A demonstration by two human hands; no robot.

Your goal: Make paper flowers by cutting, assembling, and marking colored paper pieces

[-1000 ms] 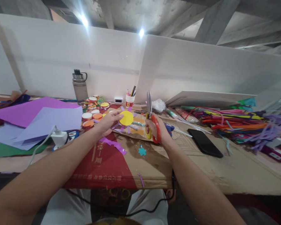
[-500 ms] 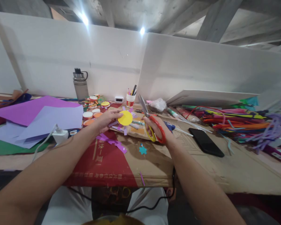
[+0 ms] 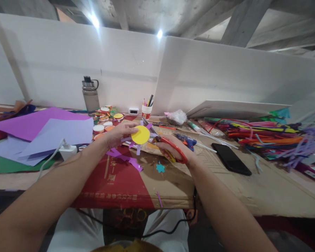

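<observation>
The yellow disc [image 3: 140, 135], eleven o'clock from the teal star [image 3: 160, 167], is pinched near its ten o'clock by fingers of the left hand [image 3: 117, 134], while those of the right hand [image 3: 179, 144] curl round scissor handles [image 3: 183, 158] at its four o'clock.

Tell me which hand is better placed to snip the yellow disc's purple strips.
Probably the right hand: it holds the scissors close to the strips, while the left hand holds the yellow disc.
</observation>
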